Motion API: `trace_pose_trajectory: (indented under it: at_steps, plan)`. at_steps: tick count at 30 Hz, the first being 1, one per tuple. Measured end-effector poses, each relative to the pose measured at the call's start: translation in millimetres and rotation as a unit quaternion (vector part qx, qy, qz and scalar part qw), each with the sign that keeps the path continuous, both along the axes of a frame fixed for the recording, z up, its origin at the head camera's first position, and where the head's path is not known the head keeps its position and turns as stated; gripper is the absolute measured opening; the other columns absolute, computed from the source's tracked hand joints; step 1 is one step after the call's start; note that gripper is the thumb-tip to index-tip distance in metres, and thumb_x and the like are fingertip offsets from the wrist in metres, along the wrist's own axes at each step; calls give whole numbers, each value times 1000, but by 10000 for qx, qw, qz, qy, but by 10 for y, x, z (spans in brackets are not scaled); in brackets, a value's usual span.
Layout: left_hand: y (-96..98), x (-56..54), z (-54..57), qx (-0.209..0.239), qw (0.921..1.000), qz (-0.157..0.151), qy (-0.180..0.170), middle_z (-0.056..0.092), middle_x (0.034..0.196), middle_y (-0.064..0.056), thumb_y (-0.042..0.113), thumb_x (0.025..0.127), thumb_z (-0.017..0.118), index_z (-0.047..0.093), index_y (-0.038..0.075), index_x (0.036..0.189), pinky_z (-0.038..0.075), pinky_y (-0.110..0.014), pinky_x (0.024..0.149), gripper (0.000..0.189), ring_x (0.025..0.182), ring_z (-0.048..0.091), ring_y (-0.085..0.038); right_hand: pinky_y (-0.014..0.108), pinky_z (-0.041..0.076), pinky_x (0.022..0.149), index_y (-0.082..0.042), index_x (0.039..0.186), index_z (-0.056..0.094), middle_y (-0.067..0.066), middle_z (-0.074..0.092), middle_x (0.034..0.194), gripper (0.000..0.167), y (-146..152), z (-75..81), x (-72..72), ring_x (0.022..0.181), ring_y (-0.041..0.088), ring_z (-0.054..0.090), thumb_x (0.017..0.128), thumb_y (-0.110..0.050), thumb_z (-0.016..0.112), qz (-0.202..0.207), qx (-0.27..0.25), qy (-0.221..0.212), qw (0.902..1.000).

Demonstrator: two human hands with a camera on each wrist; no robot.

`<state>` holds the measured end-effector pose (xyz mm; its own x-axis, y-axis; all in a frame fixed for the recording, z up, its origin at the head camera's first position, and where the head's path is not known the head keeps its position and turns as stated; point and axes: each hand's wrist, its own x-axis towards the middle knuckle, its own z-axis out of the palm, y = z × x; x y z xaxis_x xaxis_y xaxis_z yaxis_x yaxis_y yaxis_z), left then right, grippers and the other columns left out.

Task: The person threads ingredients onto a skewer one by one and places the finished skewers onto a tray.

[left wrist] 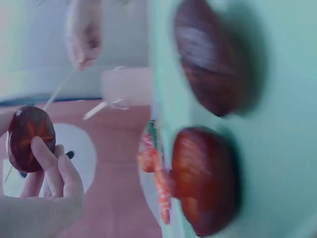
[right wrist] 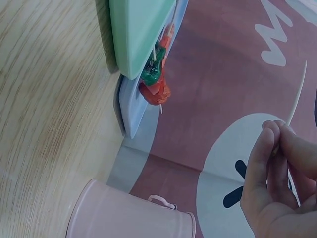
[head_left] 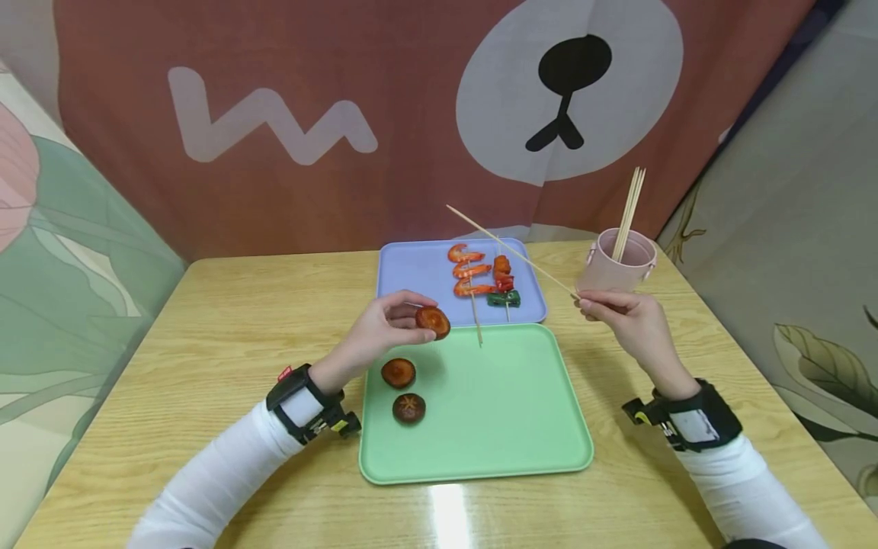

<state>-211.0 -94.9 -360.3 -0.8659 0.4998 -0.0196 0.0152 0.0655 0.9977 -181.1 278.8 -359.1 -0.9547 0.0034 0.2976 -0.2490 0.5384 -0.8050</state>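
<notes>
My left hand (head_left: 387, 326) pinches a brown shiitake mushroom (head_left: 433, 322) between thumb and fingers, above the green tray's far left part. In the left wrist view the star-marked cap of that mushroom (left wrist: 30, 139) shows. Between the thumb and fingertips of my right hand (head_left: 627, 320) is one end of a thin wooden skewer (head_left: 511, 250). It slants up and left over the blue tray, its far tip free. Two more mushrooms lie at the left of the green tray (head_left: 494, 404): one gill side up (head_left: 398, 373), one star-marked cap up (head_left: 408, 409).
Behind, a blue tray (head_left: 411, 274) bears a skewer of shrimp (head_left: 472, 270) and a skewer with red and green pieces (head_left: 504, 282). The shrimp skewer's end overhangs the green tray. At the back right stands a pink bucket (head_left: 610, 267) with several skewers (head_left: 629, 213).
</notes>
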Motion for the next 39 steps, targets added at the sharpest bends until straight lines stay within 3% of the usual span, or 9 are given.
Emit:
trace_pose_trajectory:
  at_steps: [2, 4, 9, 12, 18, 22, 27, 30, 39]
  plan:
    - [-9, -9, 37, 506, 9979, 83, -386, 67, 105, -6, 5, 84, 70, 57, 3, 123, 54, -27, 83, 42, 95, 65, -16, 13, 54, 66, 0, 107, 71, -19, 69, 89, 22, -5, 6, 3, 74, -5, 64, 89, -12, 65, -23, -18, -22, 10000]
    - [-18, -19, 71, 1114, 9901, 125, -847, 66, 107, -6, 1, 88, 64, 54, 1, 127, 53, -26, 86, 40, 97, 64, -15, 15, 55, 67, -1, 106, 71, -22, 68, 88, 22, -11, 11, 5, 75, -5, 65, 90, -14, 65, -62, -22, -60, 10000]
    - [-57, -29, 139, 2351, 9560, 211, -1739, 63, 114, -7, -2, 93, 53, 49, 1, 129, 52, -23, 87, 37, 101, 63, -15, 15, 55, 68, -2, 105, 72, -26, 66, 86, 22, -33, 32, 18, 75, -4, 65, 90, -17, 65, -137, 15, -154, 9998]
    - [-73, -27, 168, 2636, 9449, 276, -1921, 61, 117, -6, -2, 93, 53, 49, 3, 130, 51, -23, 87, 37, 103, 61, -14, 14, 54, 68, -1, 105, 72, -26, 66, 86, 22, -50, 51, 35, 76, -4, 64, 90, -16, 66, -94, 19, -157, 9998]
    - [-65, -43, 234, 2985, 9340, 514, -1897, 62, 113, -4, 2, 93, 57, 53, 7, 123, 49, -21, 84, 31, 98, 59, -13, 13, 54, 69, -1, 103, 73, -23, 67, 86, 20, -79, 85, 56, 76, -3, 64, 89, -14, 66, -11, 52, -86, 9999]
    - [-62, -101, 277, 3429, 9207, 666, -1738, 63, 109, -2, 11, 94, 58, 58, 9, 118, 46, -23, 83, 24, 94, 56, -15, 12, 53, 69, -2, 103, 73, -19, 68, 85, 20, -103, 108, 56, 75, -4, 64, 89, -15, 66, -18, 155, 25, 9999]
    - [-73, -185, 357, 4185, 8914, 501, -1663, 55, 125, -6, 14, 98, 49, 50, 9, 132, 45, -28, 95, 35, 109, 57, -23, 10, 52, 69, -2, 102, 73, -17, 69, 85, 19, -153, 145, 22, 75, -5, 64, 88, -13, 67, 14, 179, 247, 9995]
    - [-72, -219, 411, 4611, 8711, 409, -1638, 49, 134, -7, 13, 98, 50, 44, 7, 138, 48, -29, 96, 42, 112, 57, -28, 10, 52, 70, -2, 102, 73, -19, 68, 86, 18, -190, 177, -18, 76, -5, 64, 88, -11, 67, 72, 149, 357, 9992]
    - [-14, -303, 556, 5120, 8433, 507, -1554, 48, 133, -12, 22, 96, 56, 44, 3, 136, 49, -27, 94, 46, 113, 56, -27, 11, 53, 72, 0, 102, 73, -15, 69, 91, 17, -306, 283, -78, 80, 0, 66, 87, -2, 66, 415, -18, 803, 9959]
